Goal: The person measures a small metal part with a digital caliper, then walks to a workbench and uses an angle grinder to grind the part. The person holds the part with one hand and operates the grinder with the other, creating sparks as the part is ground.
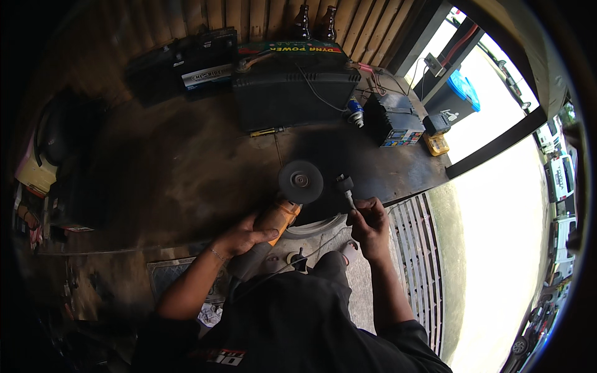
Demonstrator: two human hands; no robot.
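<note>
My left hand (239,239) is wrapped round the body of an orange and dark angle grinder (280,216). Its round dark disc (291,181) faces up over the front part of the workbench. In my right hand (371,229), closed fingers grip a small grey and black piece that looks like an electrical plug (346,186), its head pointing away from me. A thin grey cord (323,244) runs between the two hands, below the bench edge. Part of the plug's stem is hidden by my fingers.
A large black battery (292,93) stands at the back of the workbench (186,161), with another dark battery (208,78) to its left. A smaller black battery (395,118), a blue spray can (355,113) and a yellow-handled screwdriver (266,132) lie nearby. Right of me is a metal grate (420,248).
</note>
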